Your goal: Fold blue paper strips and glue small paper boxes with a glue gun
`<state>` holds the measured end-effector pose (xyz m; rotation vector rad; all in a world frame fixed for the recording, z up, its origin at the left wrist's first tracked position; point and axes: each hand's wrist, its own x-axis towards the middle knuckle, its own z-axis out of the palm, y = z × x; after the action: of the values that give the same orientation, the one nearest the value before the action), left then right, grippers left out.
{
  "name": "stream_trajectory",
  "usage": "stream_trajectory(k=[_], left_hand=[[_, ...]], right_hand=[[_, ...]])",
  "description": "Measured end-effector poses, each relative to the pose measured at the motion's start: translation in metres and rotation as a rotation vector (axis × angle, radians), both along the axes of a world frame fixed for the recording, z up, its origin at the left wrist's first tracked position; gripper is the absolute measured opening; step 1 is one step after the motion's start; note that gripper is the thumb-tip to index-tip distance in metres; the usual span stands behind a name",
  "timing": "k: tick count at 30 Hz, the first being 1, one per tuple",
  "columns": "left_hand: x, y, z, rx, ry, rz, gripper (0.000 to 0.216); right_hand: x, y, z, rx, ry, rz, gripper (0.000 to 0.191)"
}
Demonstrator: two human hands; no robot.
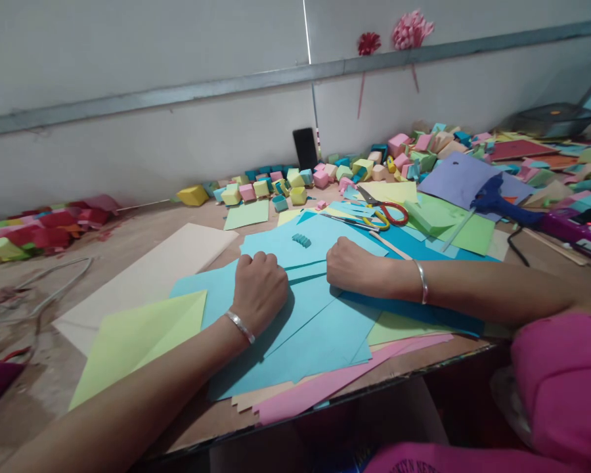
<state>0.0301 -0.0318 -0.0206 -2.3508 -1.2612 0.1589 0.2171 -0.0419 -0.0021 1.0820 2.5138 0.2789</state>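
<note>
Brown table (142, 223) fills the view, with a white wall behind it. Close to the near edge lie pink paper (325, 387) and a light green sheet (138, 335). On top of them sits a pile of blue paper (305, 322). The left hand (260, 284) is curled in a fist, pressing down on the blue paper. The right hand (349, 266) is curled too, pressing on the same sheet just beside it. A small folded blue bit (301, 240) lies just past the hands. Farther back are scissors (381, 215) with red and yellow handles. Along the far edge stands a row of little paper boxes (276, 187), and a black phone (305, 149) leans on the wall.
</note>
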Motion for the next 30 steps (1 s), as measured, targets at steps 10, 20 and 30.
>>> stream_trajectory(k=[10, 20, 30], left_hand=[[0.001, 0.010, -0.021, -0.177, -0.453, -0.253, 0.017], [-0.003, 0.019, -0.026, -0.213, -0.498, -0.266, 0.020], [-0.006, 0.021, -0.029, -0.104, -0.683, -0.134, 0.031]], right_hand=[[0.001, 0.007, -0.015, 0.089, 0.108, -0.002, 0.022], [0.014, 0.031, -0.017, 0.058, 0.361, -0.159, 0.018], [0.026, 0.055, -0.017, -0.245, 0.635, -0.290, 0.013]])
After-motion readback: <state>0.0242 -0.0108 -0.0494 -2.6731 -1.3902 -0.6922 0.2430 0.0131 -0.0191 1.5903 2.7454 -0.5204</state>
